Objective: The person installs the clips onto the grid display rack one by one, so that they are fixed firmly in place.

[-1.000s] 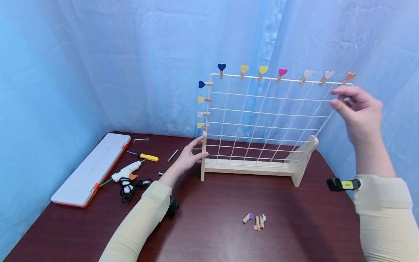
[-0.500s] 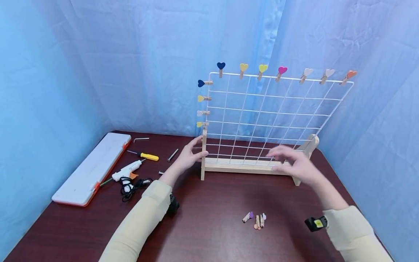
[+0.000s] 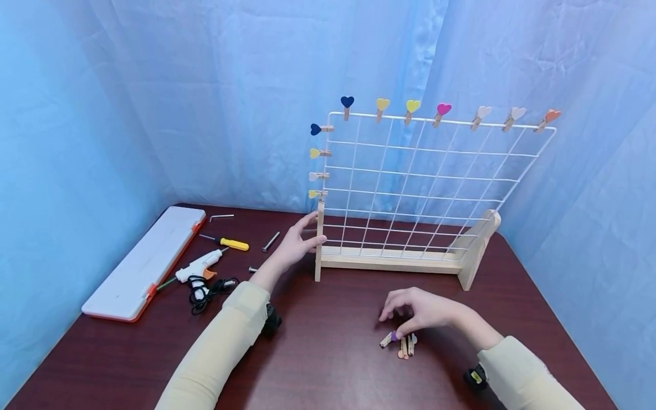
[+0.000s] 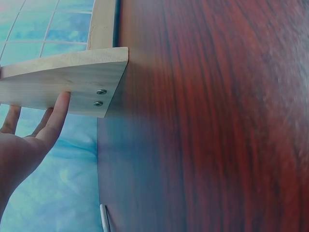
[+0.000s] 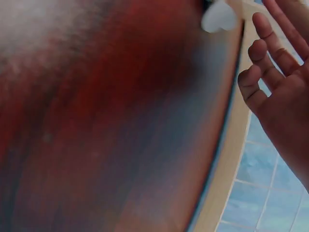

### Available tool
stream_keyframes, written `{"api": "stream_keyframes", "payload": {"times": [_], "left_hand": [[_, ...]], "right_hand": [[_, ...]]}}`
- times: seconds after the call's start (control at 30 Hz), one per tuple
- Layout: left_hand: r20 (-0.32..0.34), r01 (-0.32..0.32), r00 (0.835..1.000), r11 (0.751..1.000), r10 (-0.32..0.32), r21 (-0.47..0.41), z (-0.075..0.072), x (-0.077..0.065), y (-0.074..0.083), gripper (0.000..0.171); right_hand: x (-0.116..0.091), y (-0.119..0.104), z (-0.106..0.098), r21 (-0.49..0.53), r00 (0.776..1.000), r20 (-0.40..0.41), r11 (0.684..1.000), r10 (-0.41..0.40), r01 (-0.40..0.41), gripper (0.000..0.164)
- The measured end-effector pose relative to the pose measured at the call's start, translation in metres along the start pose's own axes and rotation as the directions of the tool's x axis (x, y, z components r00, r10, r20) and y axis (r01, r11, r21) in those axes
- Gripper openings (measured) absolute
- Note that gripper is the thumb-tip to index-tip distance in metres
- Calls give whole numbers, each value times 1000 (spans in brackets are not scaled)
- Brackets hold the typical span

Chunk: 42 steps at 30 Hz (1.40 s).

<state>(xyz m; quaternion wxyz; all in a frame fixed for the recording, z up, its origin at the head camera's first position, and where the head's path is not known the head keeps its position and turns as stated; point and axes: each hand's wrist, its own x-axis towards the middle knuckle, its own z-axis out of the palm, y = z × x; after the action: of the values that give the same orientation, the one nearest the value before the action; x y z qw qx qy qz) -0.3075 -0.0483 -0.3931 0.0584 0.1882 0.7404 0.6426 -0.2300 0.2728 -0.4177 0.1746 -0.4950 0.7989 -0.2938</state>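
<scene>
My left hand [image 3: 296, 245] grips the side panel of the wooden stand [image 3: 319, 256]; its thumb lies over the front edge, with fingers behind the panel and one fingertip on the outer face [image 4: 82, 89]. The stand holds up a white wire grid [image 3: 410, 173]. Heart-topped mini clothespins, such as the pink one [image 3: 443, 111], line its top and left edges. My right hand [image 3: 422, 310] hovers over a small pile of loose mini clothespins [image 3: 405, 347], fingers apart and loosely bent. Its thumb tip is close to the purple-heart clothespin [image 3: 388, 339]; contact is unclear. A white heart [image 5: 219, 18] shows near the fingers.
On the left lie a white case [image 3: 146, 262] with orange trim, a glue gun [image 3: 200, 266] with coiled black cord [image 3: 200, 302], a yellow screwdriver [image 3: 233, 245], a hex key [image 3: 221, 216] and a bolt [image 3: 270, 242]. Blue curtains [image 3: 246, 102] surround the table.
My right hand has come down and leftward from the grid's upper right corner, beside the orange-heart clothespin, to the loose clothespins on the table. The left hand has stayed on the stand.
</scene>
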Motion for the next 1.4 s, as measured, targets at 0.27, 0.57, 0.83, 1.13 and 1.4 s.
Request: {"api": "stream_keyframes", "payload": {"times": [0.27,0.57,0.83,1.13,1.4], "left_hand": [[-12,0,1000,1000,0,-18,0,5,-9,65],[-40,-49,998,999,49,13,1,12,-27,64],[-17,-1,1000,1000,1,-17,-1,7,-13,67],[-5,3,1000,1000,-3,-22,1,5,-8,66],[-46,-19,999,1000,20,15,0,12,-26,65]], "right_hand": [[7,2,10,-106,996,74,994,47,-39,19],[9,1,9,-118,994,82,991,67,-57,12],[4,-11,-8,-35,992,9,991,126,-126,13],[-23,-35,-63,-14,939,-326,992,110,-121,16],[-52,-63,-113,86,737,-674,996,55,4,21]]}}
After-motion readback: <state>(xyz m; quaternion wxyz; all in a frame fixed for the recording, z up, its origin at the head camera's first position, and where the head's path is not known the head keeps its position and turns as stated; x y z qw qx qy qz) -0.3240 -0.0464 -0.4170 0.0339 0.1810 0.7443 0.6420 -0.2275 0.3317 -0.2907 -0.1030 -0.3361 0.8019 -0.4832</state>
